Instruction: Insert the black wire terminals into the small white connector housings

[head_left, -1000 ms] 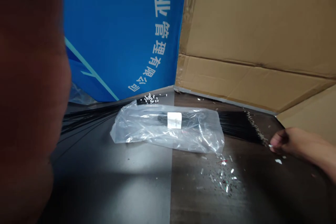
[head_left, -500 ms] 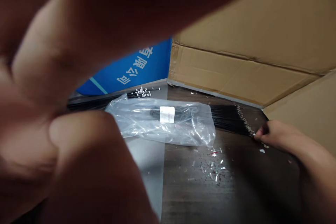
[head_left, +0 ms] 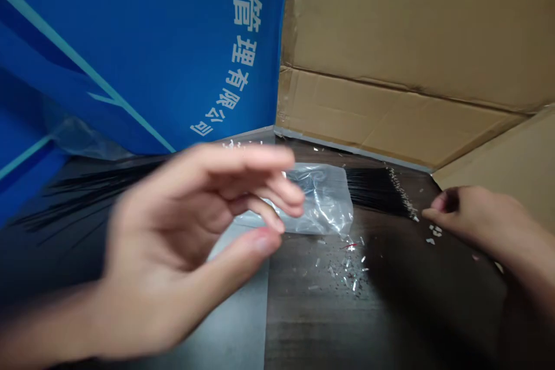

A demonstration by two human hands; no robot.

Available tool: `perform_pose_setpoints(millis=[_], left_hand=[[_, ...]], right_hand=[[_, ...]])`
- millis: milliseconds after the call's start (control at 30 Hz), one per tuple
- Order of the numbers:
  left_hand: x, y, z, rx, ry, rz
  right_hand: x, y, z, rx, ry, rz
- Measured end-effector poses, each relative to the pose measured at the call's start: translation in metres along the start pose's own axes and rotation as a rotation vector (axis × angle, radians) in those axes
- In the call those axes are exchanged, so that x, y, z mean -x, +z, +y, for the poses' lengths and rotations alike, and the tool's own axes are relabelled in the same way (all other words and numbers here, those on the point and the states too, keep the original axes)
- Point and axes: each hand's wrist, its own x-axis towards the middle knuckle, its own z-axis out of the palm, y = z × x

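Observation:
My left hand (head_left: 186, 243) is raised in the foreground above the table, slightly blurred. Its fingers curve forward with the thumb apart, and nothing shows between them. Behind it lies a clear plastic bag (head_left: 325, 199), partly hidden by the fingers. A bundle of thin black wires (head_left: 368, 188) with small pale tips sticks out of the bag's right end. My right hand (head_left: 472, 211) is just right of those tips, thumb and forefinger closed together. A small gap shows between its fingertips and the nearest tip; whether they pinch something cannot be seen.
Loose black wires (head_left: 87, 185) spread at the left. Small clear and red scraps (head_left: 351, 269) litter the dark wooden table (head_left: 312, 329); pale bits (head_left: 435, 231) lie below my right hand. A blue printed panel (head_left: 151, 40) and a cardboard wall (head_left: 411, 23) enclose the back.
My left hand has moved away from the camera, down and forward, uncovering the blue panel and the left wires. My right hand has drawn slightly back from the wire tips.

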Motion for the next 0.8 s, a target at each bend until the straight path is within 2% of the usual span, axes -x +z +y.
perform_pose_setpoints(millis=[67,133,233,300,367,533,733,800], left_hand=[[0.010,0.010,-0.024,-0.002,-0.072,-0.071],[0.023,0.020,-0.051,-0.001,-0.169,-0.087],[0.038,0.031,-0.078,0.050,-0.242,-0.103],[0.044,0.033,-0.085,0.095,-0.251,-0.114],[0.046,0.033,-0.086,0.136,-0.260,-0.115],[0.041,0.027,-0.085,0.160,-0.289,-0.056],[0.031,0.025,-0.088,0.271,-0.377,-0.150],[0.030,0.026,-0.088,0.276,-0.415,-0.151]], right_hand=[[0.022,-0.004,-0.028,-0.153,-0.140,0.010],[0.048,0.001,-0.062,-0.346,-0.344,-0.052],[0.085,0.023,-0.106,-0.585,-0.593,-0.182],[0.102,0.039,-0.121,-0.867,-0.759,-0.211],[0.113,0.050,-0.127,-0.999,-0.801,-0.169],[0.119,0.060,-0.126,-1.077,-0.828,-0.059],[0.109,0.054,-0.123,-1.097,-0.967,-0.086],[0.096,0.046,-0.114,-1.018,-0.990,-0.018]])
